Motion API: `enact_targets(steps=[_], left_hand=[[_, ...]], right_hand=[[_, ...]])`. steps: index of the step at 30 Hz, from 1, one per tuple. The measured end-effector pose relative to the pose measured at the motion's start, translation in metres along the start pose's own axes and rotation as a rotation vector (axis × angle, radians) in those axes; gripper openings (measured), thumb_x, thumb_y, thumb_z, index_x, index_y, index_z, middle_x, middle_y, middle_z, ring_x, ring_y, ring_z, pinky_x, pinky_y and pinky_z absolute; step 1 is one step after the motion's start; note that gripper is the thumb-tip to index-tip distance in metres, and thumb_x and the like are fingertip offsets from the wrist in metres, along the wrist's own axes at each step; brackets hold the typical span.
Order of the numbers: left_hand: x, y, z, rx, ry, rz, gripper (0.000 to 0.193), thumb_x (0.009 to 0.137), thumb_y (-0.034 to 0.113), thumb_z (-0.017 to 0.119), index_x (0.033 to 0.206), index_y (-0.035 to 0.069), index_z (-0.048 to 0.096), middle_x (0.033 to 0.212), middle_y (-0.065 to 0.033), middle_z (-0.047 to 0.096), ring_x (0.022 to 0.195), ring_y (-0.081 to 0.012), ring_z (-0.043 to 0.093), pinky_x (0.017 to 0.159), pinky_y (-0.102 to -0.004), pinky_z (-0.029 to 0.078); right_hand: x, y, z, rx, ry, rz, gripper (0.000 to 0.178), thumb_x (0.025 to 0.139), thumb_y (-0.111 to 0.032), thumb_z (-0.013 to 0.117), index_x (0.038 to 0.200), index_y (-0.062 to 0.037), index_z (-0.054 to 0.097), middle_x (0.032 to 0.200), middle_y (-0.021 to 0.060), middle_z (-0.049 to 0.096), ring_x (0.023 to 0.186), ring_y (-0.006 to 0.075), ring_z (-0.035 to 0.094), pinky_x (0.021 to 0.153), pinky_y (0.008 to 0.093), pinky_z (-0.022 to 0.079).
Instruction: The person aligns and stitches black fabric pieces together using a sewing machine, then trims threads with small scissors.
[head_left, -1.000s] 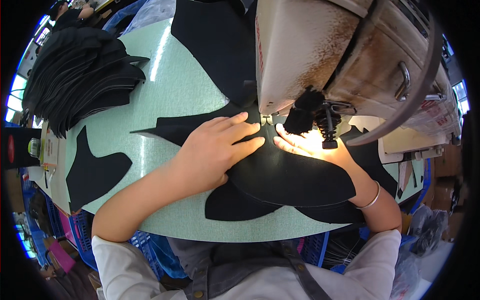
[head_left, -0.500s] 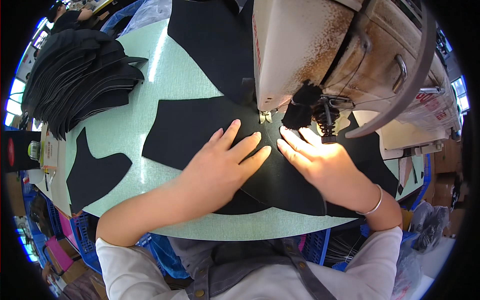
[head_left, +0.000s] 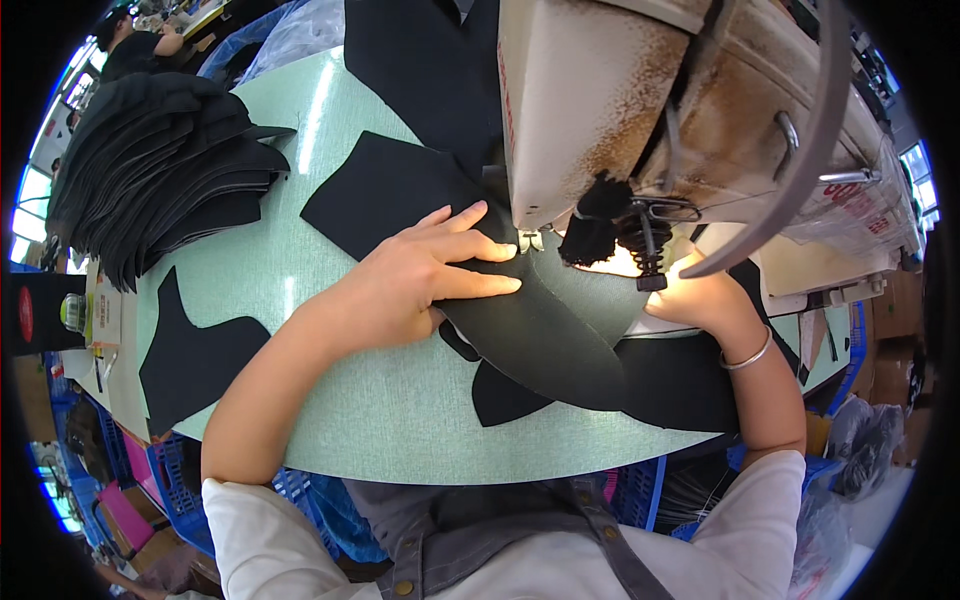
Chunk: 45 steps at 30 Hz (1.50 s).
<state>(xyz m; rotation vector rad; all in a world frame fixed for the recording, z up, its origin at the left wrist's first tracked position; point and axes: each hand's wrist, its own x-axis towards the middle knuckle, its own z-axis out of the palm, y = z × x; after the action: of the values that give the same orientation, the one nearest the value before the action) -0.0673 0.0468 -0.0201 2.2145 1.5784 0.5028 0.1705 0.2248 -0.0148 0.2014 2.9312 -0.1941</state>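
Under the presser foot [head_left: 530, 241] of a sewing machine [head_left: 600, 110] lies a black fabric piece [head_left: 545, 325] with a curved edge and a faint seam line. My left hand [head_left: 425, 265] rests on it just left of the foot, fingers stretched and spread, thumb by the piece's near edge. To the right of the foot, my right hand [head_left: 700, 295] is closed at the piece's right edge. Its fingertips are partly hidden behind the machine's thread-tension spring [head_left: 650, 240]. Another black part [head_left: 390, 190] spreads out to the left of the needle area.
A thick stack of black cut pieces [head_left: 165, 165] stands at the far left. One loose black piece [head_left: 195, 345] lies in front of it. More black fabric [head_left: 420, 75] lies behind the foot. Blue baskets [head_left: 185, 490] hang below the pale green table [head_left: 370, 440]. Another person [head_left: 140, 45] sits far left.
The black fabric has turned under the foot, its left part swinging away from me. My left hand has shifted left; my right hand has moved right, from lying flat to the piece's edge.
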Motion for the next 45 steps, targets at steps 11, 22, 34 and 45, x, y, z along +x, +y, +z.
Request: enact_targets(steps=[11,22,34,45], left_hand=[[-0.016,0.010,0.021,0.038,0.057,-0.081,0.058,0.069,-0.013,0.059,0.122,0.011,0.063,0.129,-0.0118,0.055,0.132,-0.0358,0.045,0.110,-0.0527,0.037],[0.004,0.019,0.014,0.222,0.069,-0.116,0.058,0.067,-0.004,0.070,0.123,0.008,0.061,0.129,-0.0102,0.054,0.130,-0.0327,0.046,0.106,-0.0528,0.039],[-0.011,0.002,0.016,0.052,0.125,-0.019,0.046,0.071,-0.012,0.060,0.113,0.007,0.067,0.122,-0.0087,0.062,0.126,-0.0322,0.052,0.105,-0.0392,0.046],[-0.003,0.017,0.024,0.362,0.259,0.114,0.051,0.068,0.003,0.067,0.118,0.007,0.062,0.118,-0.0101,0.064,0.119,-0.0276,0.055,0.099,-0.0367,0.048]], right_hand=[[-0.013,-0.019,0.008,-0.016,0.342,-0.162,0.036,0.072,-0.007,0.061,0.107,-0.0071,0.070,0.085,0.0076,0.066,0.073,0.0253,0.063,0.074,0.0351,0.050],[0.002,-0.008,0.025,-0.206,0.385,-0.153,0.008,0.067,-0.015,0.064,0.061,-0.0095,0.063,0.059,0.0048,0.055,0.060,0.0235,0.056,0.060,0.0389,0.042],[-0.012,-0.001,0.026,-0.062,0.415,-0.163,0.030,0.073,-0.015,0.065,0.103,-0.0121,0.070,0.074,0.0074,0.063,0.063,0.0258,0.060,0.066,0.0411,0.048],[0.003,-0.033,0.018,-0.111,0.503,-0.135,0.039,0.068,-0.014,0.064,0.106,-0.0066,0.067,0.086,0.0071,0.063,0.074,0.0240,0.063,0.064,0.0400,0.047]])
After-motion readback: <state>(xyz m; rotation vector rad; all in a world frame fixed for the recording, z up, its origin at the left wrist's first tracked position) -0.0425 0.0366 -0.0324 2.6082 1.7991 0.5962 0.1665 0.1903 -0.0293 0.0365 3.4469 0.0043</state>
